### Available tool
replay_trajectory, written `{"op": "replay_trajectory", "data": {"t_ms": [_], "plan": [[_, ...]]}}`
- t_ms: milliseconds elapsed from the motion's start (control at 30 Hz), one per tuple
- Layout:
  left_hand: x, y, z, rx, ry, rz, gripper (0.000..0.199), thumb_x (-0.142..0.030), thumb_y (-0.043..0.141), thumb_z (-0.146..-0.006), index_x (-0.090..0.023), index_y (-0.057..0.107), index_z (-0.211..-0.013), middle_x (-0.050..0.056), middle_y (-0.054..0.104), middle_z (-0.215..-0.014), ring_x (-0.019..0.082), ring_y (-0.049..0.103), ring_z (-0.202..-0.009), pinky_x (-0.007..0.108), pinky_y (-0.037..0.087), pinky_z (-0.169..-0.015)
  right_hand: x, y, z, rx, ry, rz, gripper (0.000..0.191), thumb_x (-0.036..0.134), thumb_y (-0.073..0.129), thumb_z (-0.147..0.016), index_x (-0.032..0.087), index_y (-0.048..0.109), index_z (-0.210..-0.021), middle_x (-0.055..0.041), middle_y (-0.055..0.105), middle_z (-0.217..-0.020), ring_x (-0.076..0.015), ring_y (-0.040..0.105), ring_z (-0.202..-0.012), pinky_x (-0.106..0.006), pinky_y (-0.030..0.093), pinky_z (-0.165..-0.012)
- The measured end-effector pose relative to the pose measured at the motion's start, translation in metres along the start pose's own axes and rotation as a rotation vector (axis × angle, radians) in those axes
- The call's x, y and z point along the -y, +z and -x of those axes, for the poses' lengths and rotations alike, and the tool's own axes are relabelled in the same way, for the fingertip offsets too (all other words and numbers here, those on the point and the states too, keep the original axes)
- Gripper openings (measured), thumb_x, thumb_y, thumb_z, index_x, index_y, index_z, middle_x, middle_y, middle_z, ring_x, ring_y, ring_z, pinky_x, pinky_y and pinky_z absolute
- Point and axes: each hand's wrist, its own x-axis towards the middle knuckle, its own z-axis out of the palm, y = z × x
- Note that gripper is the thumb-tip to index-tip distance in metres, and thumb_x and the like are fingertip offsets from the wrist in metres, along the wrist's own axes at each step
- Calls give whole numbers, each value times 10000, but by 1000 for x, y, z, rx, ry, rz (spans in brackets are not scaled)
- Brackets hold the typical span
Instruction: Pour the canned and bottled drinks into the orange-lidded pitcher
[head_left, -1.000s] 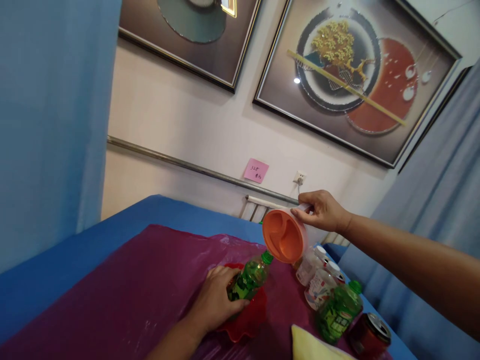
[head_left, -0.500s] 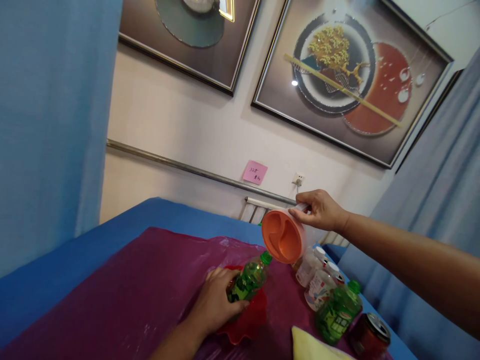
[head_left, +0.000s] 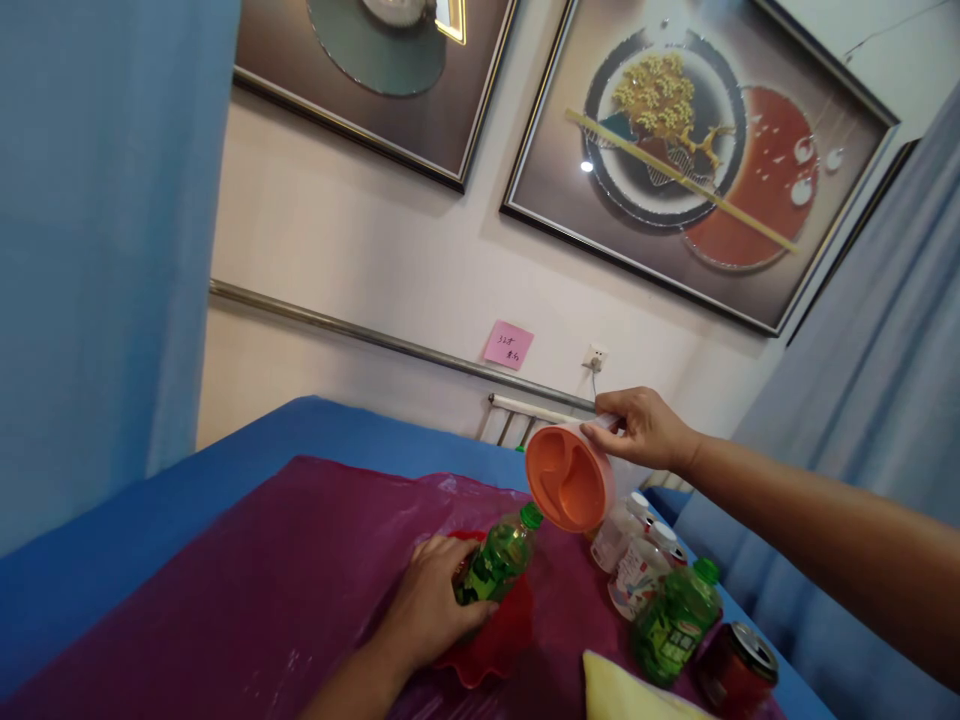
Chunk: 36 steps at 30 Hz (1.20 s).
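My left hand [head_left: 431, 600] is wrapped round a green-capped plastic drink bottle [head_left: 499, 560], which leans to the right. Beneath the bottle lies a red dish with a wavy rim [head_left: 487, 655], partly hidden by that hand. My right hand [head_left: 645, 430] grips the pale handle of a round orange cup [head_left: 555, 480] with a whitish side. The cup is tipped, its orange face with an S-shaped ridge turned towards me. It hangs just right of and above the bottle cap; I cannot tell whether they touch.
Along the right edge stand another green bottle [head_left: 675, 625], white-capped bottles [head_left: 637, 580] and a dark red can [head_left: 739, 665]. A yellow cloth-like piece [head_left: 630, 690] lies in front. Purple plastic sheeting [head_left: 225, 570] covers part of the blue bed [head_left: 315, 420]. Blue curtains [head_left: 112, 250] hang at both sides.
The cup in my right hand has moved very slightly right and down. My left hand and the bottle are unchanged.
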Motion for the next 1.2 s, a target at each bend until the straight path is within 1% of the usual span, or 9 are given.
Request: {"op": "replay_trajectory", "data": {"t_ms": [200, 400, 633, 900, 1067, 1200], "plan": [[0, 1, 0, -3, 13, 1, 544, -284, 863, -599, -242, 712, -1120, 51, 703, -1046, 291, 591, -1022, 409, 427, -932, -1, 1, 4, -11, 2, 2, 412, 471, 554, -844, 228, 339, -590, 54, 343, -540, -94, 320, -501, -251, 242, -519], [2, 2, -1, 8, 6, 2, 584, -288, 868, -593, -231, 703, -1150, 61, 710, -1075, 300, 591, -1043, 427, 422, -961, -2, 2, 5, 4, 9, 5, 399, 467, 551, -840, 230, 348, -591, 52, 360, -534, -96, 320, -500, -258, 238, -520], [6, 4, -1, -8, 16, 0, 596, -299, 871, -587, -252, 704, -1157, 58, 714, -1079, 305, 601, -1053, 426, 432, -963, 0, -1, -3, 14, -17, 37, 395, 472, 548, -836, 228, 357, -590, 45, 374, -536, -107, 344, -505, -261, 244, -530], [3, 1, 0, -3, -6, 2, 607, -303, 861, -592, -228, 706, -1174, 81, 717, -1111, 322, 600, -1078, 446, 433, -976, 7, -6, -14, 71, -72, 71, 388, 459, 572, -823, 231, 360, -591, 40, 397, -537, -109, 342, -517, -273, 238, -547], [1, 0, 0, -3, -22, -5, 586, -297, 854, -589, -231, 715, -1155, 77, 720, -1098, 320, 605, -1069, 442, 440, -961, 8, -6, -12, 29, -81, 62, 391, 455, 561, -839, 233, 350, -596, 42, 379, -538, -111, 336, -514, -271, 243, -541], [1, 0, -1, -4, -31, -10, 599, -310, 860, -582, -238, 713, -1159, 72, 720, -1105, 312, 600, -1075, 438, 430, -975, 7, -6, -8, -20, -46, 49, 400, 457, 559, -837, 234, 337, -591, 42, 380, -534, -108, 322, -513, -273, 242, -536]]}}
